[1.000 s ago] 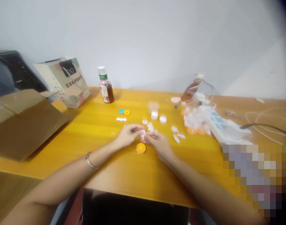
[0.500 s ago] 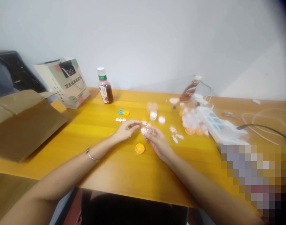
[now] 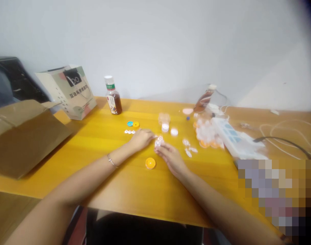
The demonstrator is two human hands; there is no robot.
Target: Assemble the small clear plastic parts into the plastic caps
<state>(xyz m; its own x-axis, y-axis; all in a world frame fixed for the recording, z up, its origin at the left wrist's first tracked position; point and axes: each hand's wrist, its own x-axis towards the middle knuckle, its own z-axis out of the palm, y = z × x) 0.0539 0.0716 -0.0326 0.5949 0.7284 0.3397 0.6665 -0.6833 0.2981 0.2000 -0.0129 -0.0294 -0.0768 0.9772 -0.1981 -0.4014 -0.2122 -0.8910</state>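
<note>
My right hand (image 3: 172,158) pinches a small white piece with a dark pattern (image 3: 158,144) between thumb and fingers. Just beyond it lies another white patterned piece (image 3: 160,138), partly hidden. My left hand (image 3: 143,139) is turned palm down with its fingers drawn together, and a thin white edge shows at the fingertips. Blur hides what exactly that edge belongs to. Below the hands sits a round orange disc-like part with a raised rim (image 3: 150,163). Several loose white patterned pieces (image 3: 188,149) lie to the right of my right hand.
Behind the hands stand white round parts (image 3: 165,127), a blue ring (image 3: 130,124) and a yellow ring (image 3: 136,125). A cardboard box (image 3: 28,136), paper bag (image 3: 75,92) and bottle (image 3: 114,98) are left. On the right are a tilted bottle (image 3: 204,98), clustered white-orange parts (image 3: 209,132) and cables.
My left hand has drawn its fingers together and turned further palm down at the white pieces. My right hand keeps its pinch close by. The view has shifted slightly.
</note>
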